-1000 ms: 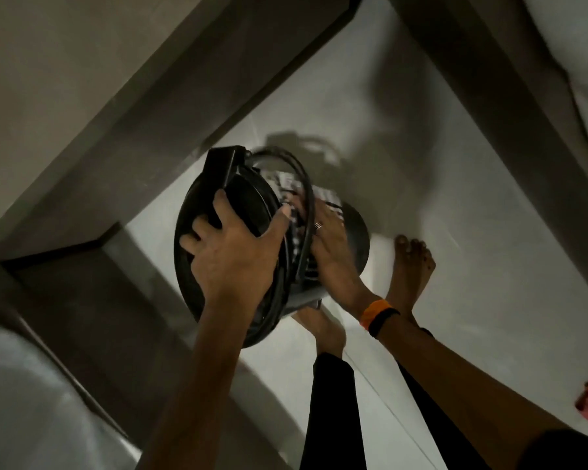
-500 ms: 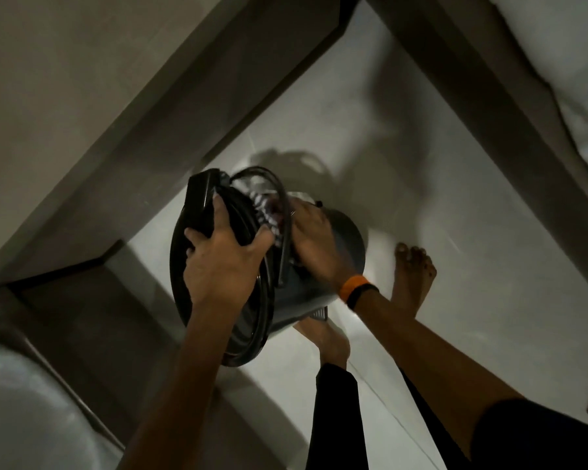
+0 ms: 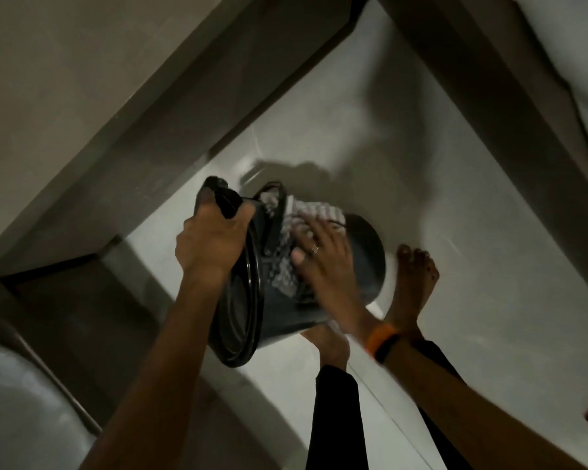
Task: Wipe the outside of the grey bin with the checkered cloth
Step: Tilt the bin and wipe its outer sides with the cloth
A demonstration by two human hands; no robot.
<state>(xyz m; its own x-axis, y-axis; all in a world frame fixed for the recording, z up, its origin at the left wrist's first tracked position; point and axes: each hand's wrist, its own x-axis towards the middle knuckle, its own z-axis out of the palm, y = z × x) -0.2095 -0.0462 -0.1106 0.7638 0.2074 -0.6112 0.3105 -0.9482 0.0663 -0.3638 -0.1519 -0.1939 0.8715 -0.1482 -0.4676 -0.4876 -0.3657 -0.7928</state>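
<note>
The grey bin (image 3: 367, 262) is held tipped on its side above the pale floor, its dark lid and rim facing left. My left hand (image 3: 211, 245) grips the top of the rim and the black liner edge there. My right hand (image 3: 323, 259) lies flat on the bin's side wall, pressing the checkered cloth (image 3: 316, 212) against it. The cloth shows above and left of my fingers. A thin black handle loops over the bin beside the cloth.
My two bare feet (image 3: 414, 283) stand on the tiled floor (image 3: 489, 334) just below and right of the bin. Grey walls (image 3: 116, 96) close in on the left and upper right. A white rounded fixture (image 3: 14, 408) sits at lower left.
The bin has turned and dropped a little in my hands. My left hand shifted to the upper rim, and my right hand slid the cloth down and right along the bin's wall.
</note>
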